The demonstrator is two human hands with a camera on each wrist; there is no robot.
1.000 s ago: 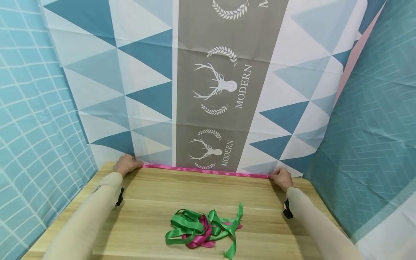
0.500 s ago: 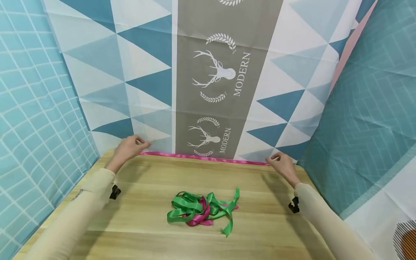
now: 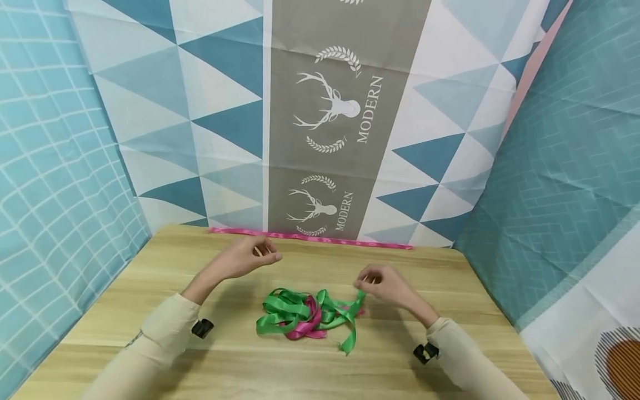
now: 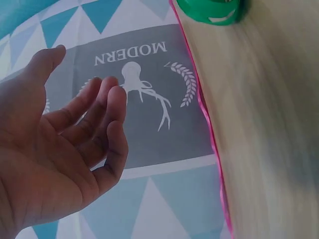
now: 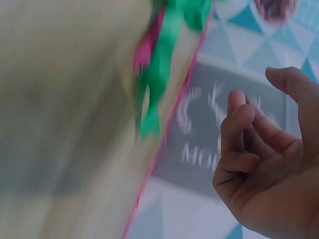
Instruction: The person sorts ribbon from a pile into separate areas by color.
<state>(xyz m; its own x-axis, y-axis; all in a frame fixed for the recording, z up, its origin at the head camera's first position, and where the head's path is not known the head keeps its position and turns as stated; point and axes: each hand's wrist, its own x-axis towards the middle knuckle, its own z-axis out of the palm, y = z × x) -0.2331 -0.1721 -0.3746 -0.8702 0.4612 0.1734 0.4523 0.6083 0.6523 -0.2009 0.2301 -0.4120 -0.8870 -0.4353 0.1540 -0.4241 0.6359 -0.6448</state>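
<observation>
A pink ribbon (image 3: pixel 310 239) lies stretched along the far edge of the wooden table. Closer in, a heap of green ribbon (image 3: pixel 287 311) is tangled with a second pink ribbon (image 3: pixel 305 328). My left hand (image 3: pixel 245 258) hovers above the table, left of the heap, fingers loosely bent and holding nothing. Above the heap's right end is my right hand (image 3: pixel 382 283), close to an upward-pointing green tail. The right wrist view shows its thumb (image 5: pixel 286 79) apart from the bent fingers, with nothing between them.
The wooden table (image 3: pixel 240 366) is bordered at the back by a hanging patterned cloth (image 3: pixel 320 139). Blue checked cloth (image 3: pixel 55 166) hangs at the left, teal cloth (image 3: pixel 565 183) at the right. A black wrist mount (image 3: pixel 202 328) sits under the left sleeve.
Both hands have let go of the stretched pink ribbon's ends and moved inward and nearer, toward the heap. That ribbon stays along the back edge.
</observation>
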